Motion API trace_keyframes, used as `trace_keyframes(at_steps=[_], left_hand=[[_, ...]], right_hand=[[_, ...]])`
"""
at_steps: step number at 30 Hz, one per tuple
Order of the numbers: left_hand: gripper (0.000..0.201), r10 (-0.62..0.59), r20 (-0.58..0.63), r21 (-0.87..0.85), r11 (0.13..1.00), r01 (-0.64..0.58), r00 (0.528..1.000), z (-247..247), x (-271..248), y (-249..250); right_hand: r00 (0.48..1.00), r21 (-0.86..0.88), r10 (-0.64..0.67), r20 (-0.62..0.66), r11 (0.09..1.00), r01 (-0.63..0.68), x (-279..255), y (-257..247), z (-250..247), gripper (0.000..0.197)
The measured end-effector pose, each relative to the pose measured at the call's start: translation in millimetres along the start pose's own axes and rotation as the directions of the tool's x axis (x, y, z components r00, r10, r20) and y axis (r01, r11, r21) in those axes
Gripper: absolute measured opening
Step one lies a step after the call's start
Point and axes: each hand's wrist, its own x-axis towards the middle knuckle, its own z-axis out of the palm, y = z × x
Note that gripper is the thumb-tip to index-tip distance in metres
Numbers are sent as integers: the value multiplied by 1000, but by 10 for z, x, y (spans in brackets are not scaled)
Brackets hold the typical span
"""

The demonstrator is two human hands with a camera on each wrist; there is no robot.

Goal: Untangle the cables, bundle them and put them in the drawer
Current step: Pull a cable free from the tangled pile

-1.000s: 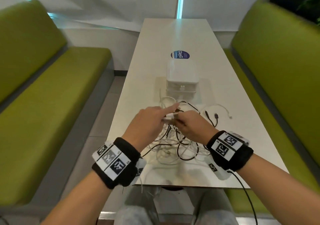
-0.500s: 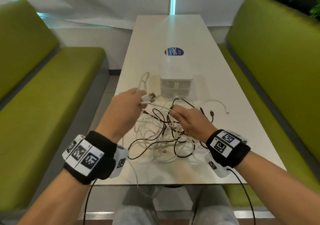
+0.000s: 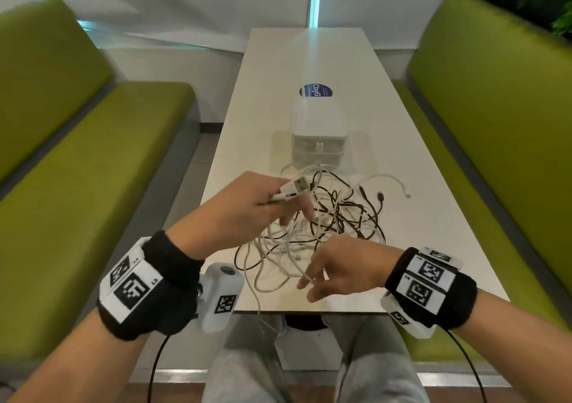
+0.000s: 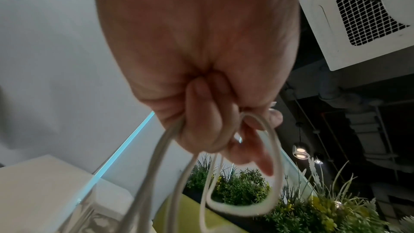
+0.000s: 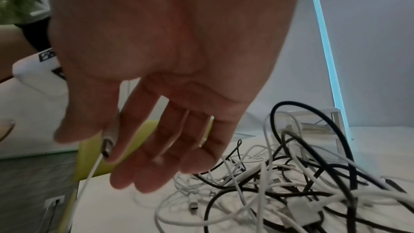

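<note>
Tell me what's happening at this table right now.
A person is untangling a pile of cables on the white table. The left hand grips one end of a white cable, USB plug sticking out; the right hand pinches its other end. The rest is knotted, nothing is bundled, and the drawer box behind is closed.

Right hand (image 3: 342, 266) nearer table edge
</note>
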Motion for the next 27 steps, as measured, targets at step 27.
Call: trace_keyframes(at_steps=[27], left_hand=[[30, -185, 149, 38, 983, 181, 971, 255, -293, 270]], right_hand=[[977, 429, 23, -210, 901, 71, -442, -448, -177, 57]])
